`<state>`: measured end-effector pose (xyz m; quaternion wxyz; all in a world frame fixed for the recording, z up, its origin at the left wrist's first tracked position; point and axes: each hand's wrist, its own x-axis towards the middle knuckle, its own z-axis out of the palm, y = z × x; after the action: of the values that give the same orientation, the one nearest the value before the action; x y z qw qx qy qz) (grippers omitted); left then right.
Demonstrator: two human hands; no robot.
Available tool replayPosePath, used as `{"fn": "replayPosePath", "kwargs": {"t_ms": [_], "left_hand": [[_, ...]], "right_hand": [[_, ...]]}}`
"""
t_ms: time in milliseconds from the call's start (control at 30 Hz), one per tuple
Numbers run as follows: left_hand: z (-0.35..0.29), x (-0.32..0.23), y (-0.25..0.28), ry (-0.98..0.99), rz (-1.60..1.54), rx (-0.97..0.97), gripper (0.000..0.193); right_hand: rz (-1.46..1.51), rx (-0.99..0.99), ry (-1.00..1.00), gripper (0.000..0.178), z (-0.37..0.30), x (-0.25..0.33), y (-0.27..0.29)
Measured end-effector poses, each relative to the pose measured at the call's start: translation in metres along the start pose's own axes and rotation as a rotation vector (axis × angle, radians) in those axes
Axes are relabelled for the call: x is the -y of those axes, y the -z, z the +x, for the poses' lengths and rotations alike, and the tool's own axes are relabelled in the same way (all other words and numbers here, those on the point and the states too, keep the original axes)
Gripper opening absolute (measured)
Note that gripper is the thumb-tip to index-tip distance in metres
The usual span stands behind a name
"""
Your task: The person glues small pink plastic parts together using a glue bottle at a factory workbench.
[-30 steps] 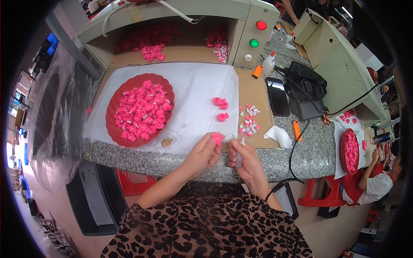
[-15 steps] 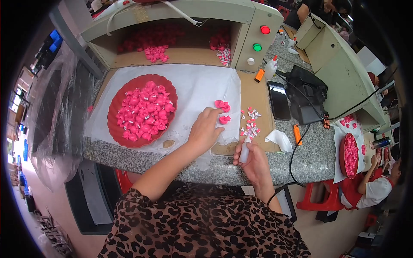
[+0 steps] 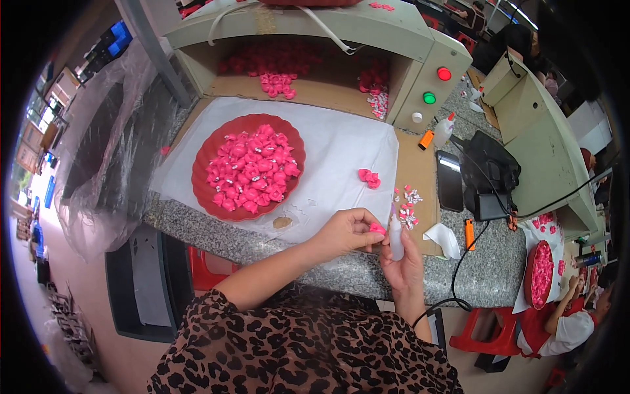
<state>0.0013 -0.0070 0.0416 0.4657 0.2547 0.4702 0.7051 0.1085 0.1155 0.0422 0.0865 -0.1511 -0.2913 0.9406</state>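
Note:
Near the table's front edge, my left hand (image 3: 338,233) is closed, pinching a small pink moulded piece (image 3: 377,228) between thumb and fingers. Right beside it, my right hand (image 3: 407,268) grips a small translucent squeeze bottle (image 3: 396,240), its thin nozzle pointing up. Whether the nozzle touches the piece I cannot tell. Beyond the hands, other pink pieces (image 3: 369,178) lie on white paper (image 3: 335,151). Tiny white, dark-marked and pink bits (image 3: 407,215) are scattered on cardboard just past the bottle. To the left, a red scalloped dish (image 3: 202,187) holds a heap of pink pieces (image 3: 252,171).
A beige open-fronted box (image 3: 400,46) with lit buttons stands behind, more pink pieces inside. On the right are a phone (image 3: 449,180), black bag (image 3: 489,171), orange lighters (image 3: 469,234), crumpled white cloth (image 3: 443,240) and a cable (image 3: 453,279). A co-worker (image 3: 558,328) sits farther right.
My left hand has picked a pink piece off the paper and brought it toward me, beside the bottle. My right hand has raised the bottle more upright. The whole view has shifted.

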Motion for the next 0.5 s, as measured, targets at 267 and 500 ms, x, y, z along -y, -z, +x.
{"fn": "replayPosePath", "kwargs": {"t_ms": [267, 500], "left_hand": [[-0.003, 0.014, 0.0, -0.09, -0.177, -0.128, 0.017], [0.008, 0.034, 0.018, -0.429, 0.419, -0.473, 0.019]], "right_hand": [[0.145, -0.083, 0.049, 0.029, 0.003, -0.005, 0.006], [-0.187, -0.205, 0.461, 0.019, 0.007, 0.004, 0.006]]}}
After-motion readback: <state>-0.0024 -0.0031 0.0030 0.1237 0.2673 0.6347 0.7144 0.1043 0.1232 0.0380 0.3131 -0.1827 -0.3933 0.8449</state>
